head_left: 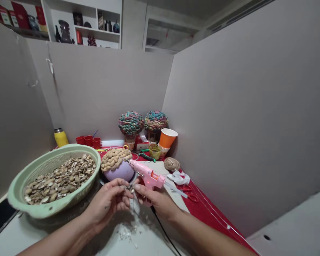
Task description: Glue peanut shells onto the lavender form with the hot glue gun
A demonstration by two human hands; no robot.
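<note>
A pink hot glue gun [146, 172] is in my right hand [156, 201], its nozzle pointing left and a clear glue stick [177, 189] sticking out behind. The thumb and index finger of that hand also pinch a small piece of shell [132, 190]. My left hand [113, 195] is close beside it, fingers drawn together near the shell; what they hold, if anything, is too small to make out. Just beyond stands a lilac ball [120, 173] whose top is covered with tan, peanut-like shells [116, 158]. The glue gun's nozzle is close to that covering.
A green colander [96, 167] full of empty shells [61, 179] stands left. Shell crumbs [126, 232] lie below my hands. Behind are two colourful shell-covered domes [131, 123], an orange paper cup [168, 138], twine [172, 164] and pliers [147, 156]. Red scissors [193, 197] and a grey partition [242, 117] are right.
</note>
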